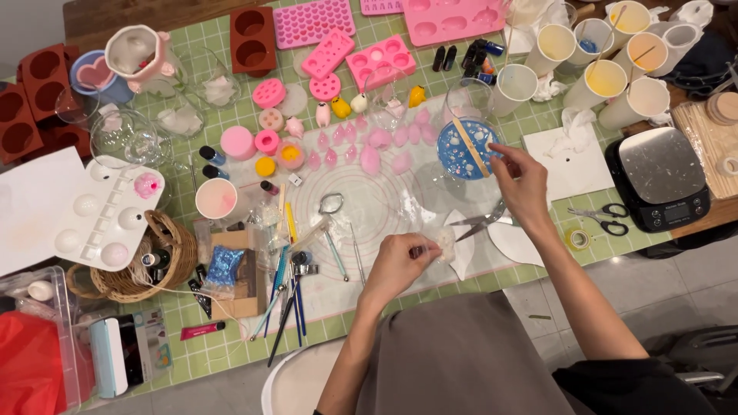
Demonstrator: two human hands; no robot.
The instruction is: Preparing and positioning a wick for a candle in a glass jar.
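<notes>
Both hands are busy over the desk point(231, 350): the left hand point(400, 261) pinches a small pale, crumpled piece point(444, 247) just above the translucent mat point(369, 215), while the right hand point(523, 184) grips the wooden stick point(469, 146) standing in the glass of blue liquid point(465, 150). Judging by this, stirring is under way; open scissors point(480, 223) lie between the hands. Careful, steady stirring seems needed so the glass stays upright.

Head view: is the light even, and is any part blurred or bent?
Head view: light is soft and even, shadows faint; mild glare on the black scale; the left hand and right hand are reasonably sharp; table edges bow slightly toward the frame's corners.
</notes>
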